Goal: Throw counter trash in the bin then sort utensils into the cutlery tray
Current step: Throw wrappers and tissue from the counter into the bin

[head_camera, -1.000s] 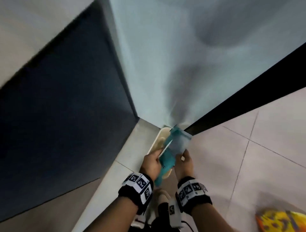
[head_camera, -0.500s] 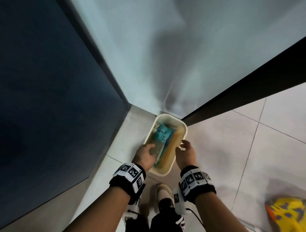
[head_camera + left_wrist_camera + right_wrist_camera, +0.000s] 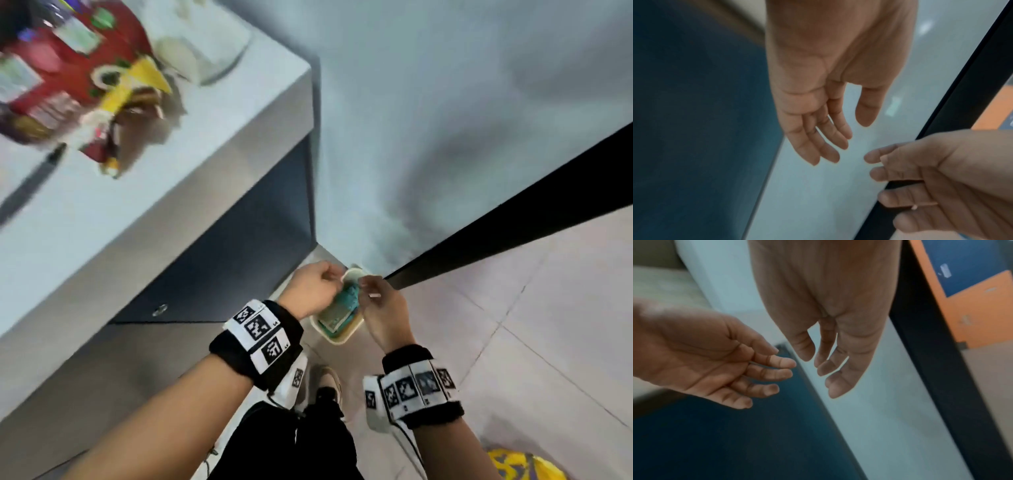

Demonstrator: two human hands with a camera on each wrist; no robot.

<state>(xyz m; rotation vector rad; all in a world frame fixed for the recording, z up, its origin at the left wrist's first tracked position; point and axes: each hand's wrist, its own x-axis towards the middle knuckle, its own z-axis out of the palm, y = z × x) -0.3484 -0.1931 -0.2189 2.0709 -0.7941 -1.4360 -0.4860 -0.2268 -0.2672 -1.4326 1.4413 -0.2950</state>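
Note:
A cream rectangular bin (image 3: 342,340) stands on the floor in the corner, with teal wrappers (image 3: 342,303) lying inside it. My left hand (image 3: 317,286) hovers above the bin's left rim and my right hand (image 3: 376,301) above its right rim. In the left wrist view the left hand (image 3: 849,138) hangs with loose, nearly straight fingers and an empty palm. The right wrist view shows the right hand (image 3: 820,374) just as relaxed and holding nothing. Each wrist view also catches the other hand, empty.
A grey counter (image 3: 212,137) juts out at upper left, bearing a red snack bag (image 3: 68,85), a blurred dark utensil (image 3: 37,178) and a white container (image 3: 205,44). Dark cabinet front (image 3: 222,267) below it. A yellow bag (image 3: 520,466) lies on the tiles.
The teal wrapper left both hands and now lies in the bin. Both hands have lifted away from the bin, empty. The head view has risen, bringing the counter into sight.

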